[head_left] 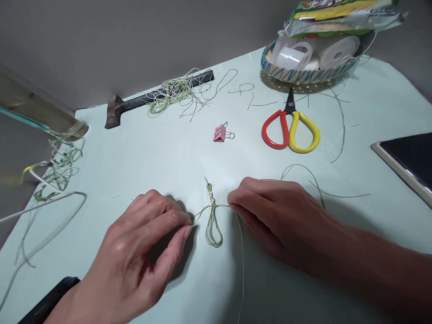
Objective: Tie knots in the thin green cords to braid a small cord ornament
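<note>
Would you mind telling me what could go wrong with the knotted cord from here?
1. Both hands, left hand and right hand, pull the green cord sideways; an uneven pull might skew the knot.
2. The loose strand trailing toward the table edge could snag under the right wrist.
3. The pink binder clip lies apart, so nothing anchors the cord.

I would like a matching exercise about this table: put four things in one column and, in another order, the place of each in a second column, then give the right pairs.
Things:
1. knotted green cord
2. pink binder clip
3. scissors
4. woven basket

Places:
A. at the far edge of the sheet, holding clear spools
B. between the left hand and the right hand, pulled to both sides
C. just in front of the basket, red and yellow handles toward the person
D. alone in the middle of the sheet, beyond the hands

Pairs: 1-B, 2-D, 3-C, 4-A
</note>
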`<state>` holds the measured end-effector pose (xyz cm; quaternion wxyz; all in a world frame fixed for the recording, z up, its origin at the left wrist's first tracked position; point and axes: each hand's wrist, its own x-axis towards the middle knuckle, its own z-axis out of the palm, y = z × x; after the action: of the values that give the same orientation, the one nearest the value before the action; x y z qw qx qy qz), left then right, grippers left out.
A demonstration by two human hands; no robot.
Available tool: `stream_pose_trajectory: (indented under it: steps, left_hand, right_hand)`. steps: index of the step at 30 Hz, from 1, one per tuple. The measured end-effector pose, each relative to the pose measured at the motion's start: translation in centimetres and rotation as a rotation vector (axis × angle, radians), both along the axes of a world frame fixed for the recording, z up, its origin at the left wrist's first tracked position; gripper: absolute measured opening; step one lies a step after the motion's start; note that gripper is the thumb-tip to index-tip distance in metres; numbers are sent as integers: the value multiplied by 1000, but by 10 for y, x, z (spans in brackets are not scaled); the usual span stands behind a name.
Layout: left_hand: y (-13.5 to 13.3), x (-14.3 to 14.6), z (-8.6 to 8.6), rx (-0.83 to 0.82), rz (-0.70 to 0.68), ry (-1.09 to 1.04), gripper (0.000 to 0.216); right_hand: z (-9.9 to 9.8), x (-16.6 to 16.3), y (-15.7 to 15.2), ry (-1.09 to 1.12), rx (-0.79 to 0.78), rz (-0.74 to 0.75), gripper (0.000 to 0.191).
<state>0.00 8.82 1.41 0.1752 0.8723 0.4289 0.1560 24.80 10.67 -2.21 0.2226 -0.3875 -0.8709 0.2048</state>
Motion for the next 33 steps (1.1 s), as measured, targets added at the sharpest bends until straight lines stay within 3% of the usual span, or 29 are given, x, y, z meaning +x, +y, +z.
stream_pose_trajectory:
  steps: [7, 18, 33]
  left_hand:
    - [11, -1, 0, 56, 67, 1, 15]
    - [18, -1, -3, 80, -44, 103, 19]
    - [20, -2, -13, 37, 154, 55, 12]
  right_hand:
    - [0, 0, 0, -16, -21, 1, 20]
    - [-1, -1, 1, -23, -18, 2, 19]
    - [-1, 0, -1, -34, -7, -1, 20]
